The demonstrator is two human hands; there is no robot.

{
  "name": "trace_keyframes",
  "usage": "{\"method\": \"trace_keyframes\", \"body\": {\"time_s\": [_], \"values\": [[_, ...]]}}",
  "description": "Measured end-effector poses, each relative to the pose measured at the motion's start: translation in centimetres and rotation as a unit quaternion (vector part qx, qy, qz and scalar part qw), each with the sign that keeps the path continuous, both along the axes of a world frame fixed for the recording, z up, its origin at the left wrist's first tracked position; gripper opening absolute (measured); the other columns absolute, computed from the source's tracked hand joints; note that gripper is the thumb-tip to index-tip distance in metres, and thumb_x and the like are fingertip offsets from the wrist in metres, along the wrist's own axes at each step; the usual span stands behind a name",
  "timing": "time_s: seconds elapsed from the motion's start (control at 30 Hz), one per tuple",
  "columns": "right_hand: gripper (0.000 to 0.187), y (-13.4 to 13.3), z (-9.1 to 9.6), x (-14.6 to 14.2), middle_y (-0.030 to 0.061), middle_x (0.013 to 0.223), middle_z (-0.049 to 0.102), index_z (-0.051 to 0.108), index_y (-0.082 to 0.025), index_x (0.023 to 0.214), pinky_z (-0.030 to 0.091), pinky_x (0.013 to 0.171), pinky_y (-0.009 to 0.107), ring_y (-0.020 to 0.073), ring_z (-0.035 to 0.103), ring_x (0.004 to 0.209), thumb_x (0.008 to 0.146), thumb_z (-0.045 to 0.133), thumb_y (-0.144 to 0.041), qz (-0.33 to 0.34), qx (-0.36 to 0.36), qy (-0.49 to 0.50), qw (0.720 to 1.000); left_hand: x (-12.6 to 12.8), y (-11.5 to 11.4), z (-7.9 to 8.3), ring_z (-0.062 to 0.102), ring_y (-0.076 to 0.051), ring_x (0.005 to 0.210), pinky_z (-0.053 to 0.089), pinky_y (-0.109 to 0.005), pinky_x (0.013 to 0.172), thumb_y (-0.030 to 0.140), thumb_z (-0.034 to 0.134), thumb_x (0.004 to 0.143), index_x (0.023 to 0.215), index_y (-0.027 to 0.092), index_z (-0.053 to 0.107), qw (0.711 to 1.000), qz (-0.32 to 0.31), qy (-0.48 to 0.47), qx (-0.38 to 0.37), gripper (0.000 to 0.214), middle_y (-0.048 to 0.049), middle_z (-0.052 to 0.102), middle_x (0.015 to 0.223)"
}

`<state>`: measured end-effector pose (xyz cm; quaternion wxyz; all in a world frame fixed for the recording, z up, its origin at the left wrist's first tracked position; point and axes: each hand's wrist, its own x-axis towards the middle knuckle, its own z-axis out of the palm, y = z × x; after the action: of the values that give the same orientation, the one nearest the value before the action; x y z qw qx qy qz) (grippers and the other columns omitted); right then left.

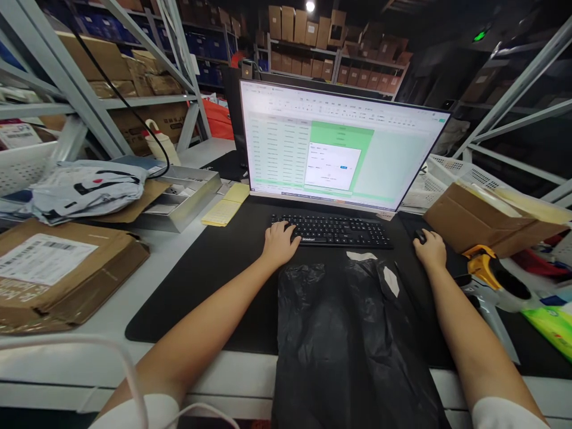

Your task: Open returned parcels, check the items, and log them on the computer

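My left hand (279,243) rests on the left end of a black keyboard (333,230), fingers spread over the keys. My right hand (429,246) lies curled over a black mouse (419,236) to the right of the keyboard. A monitor (335,149) behind the keyboard shows a spreadsheet with a green panel and a white dialog box. A black plastic bag (348,333) lies on the black desk mat (201,286) between my forearms, reaching over the desk's front edge.
A brown parcel with a label (58,271) sits at the left, grey mailer bags (84,187) and a metal tray (187,199) behind it. A cardboard box (482,220) and a yellow-and-grey scanner (489,274) are at the right. Shelving with boxes surrounds the desk.
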<state>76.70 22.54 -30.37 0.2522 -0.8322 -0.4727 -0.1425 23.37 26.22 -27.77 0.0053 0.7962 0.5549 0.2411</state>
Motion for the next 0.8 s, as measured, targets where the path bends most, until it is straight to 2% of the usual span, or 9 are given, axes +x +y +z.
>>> {"method": "trace_keyframes", "body": {"time_s": [0.17,0.37,0.6,0.8], "values": [[0.063,0.15,0.00,0.05,0.0198,0.149,0.053,0.061,-0.012,0.145,0.047,0.109,0.049,0.0366,0.058,0.126,0.089,0.055,-0.039,-0.010,-0.023,0.020,0.999,-0.04,0.08,-0.20,0.046,-0.036,0.139,0.041,-0.052,0.113,0.044,0.052,0.101,0.140,0.016,0.064,1.000,0.001,0.002,0.007,0.049,-0.0176,0.055,0.148],[0.057,0.61,-0.48,0.76,0.0222,0.142,0.057,0.068,-0.009,0.136,0.044,0.112,0.049,0.0355,0.056,0.127,0.089,0.054,-0.038,0.031,-0.003,0.010,0.999,-0.05,0.06,-0.06,0.045,-0.035,0.141,0.040,-0.052,0.114,0.045,0.050,0.101,0.140,0.018,0.064,1.000,0.001,0.010,-0.002,0.049,-0.0176,0.054,0.150],[0.052,0.58,-0.54,0.71,0.0184,0.140,0.059,0.072,-0.013,0.129,0.046,0.108,0.046,0.0337,0.058,0.121,0.087,0.054,-0.038,0.029,0.008,0.014,0.999,-0.09,-0.09,0.17,0.043,-0.034,0.143,0.039,-0.050,0.115,0.046,0.048,0.101,0.141,0.018,0.063,1.000,0.001,0.011,-0.012,0.051,-0.0164,0.054,0.151],[0.052,0.59,-0.44,0.66,0.0192,0.136,0.061,0.072,-0.012,0.128,0.046,0.108,0.046,0.0334,0.058,0.120,0.087,0.053,-0.038,0.030,0.007,0.010,0.999,-0.03,-0.05,0.23,0.043,-0.034,0.143,0.039,-0.050,0.116,0.046,0.048,0.101,0.142,0.018,0.062,1.000,-0.002,0.008,-0.015,0.052,-0.0171,0.053,0.151]]}}
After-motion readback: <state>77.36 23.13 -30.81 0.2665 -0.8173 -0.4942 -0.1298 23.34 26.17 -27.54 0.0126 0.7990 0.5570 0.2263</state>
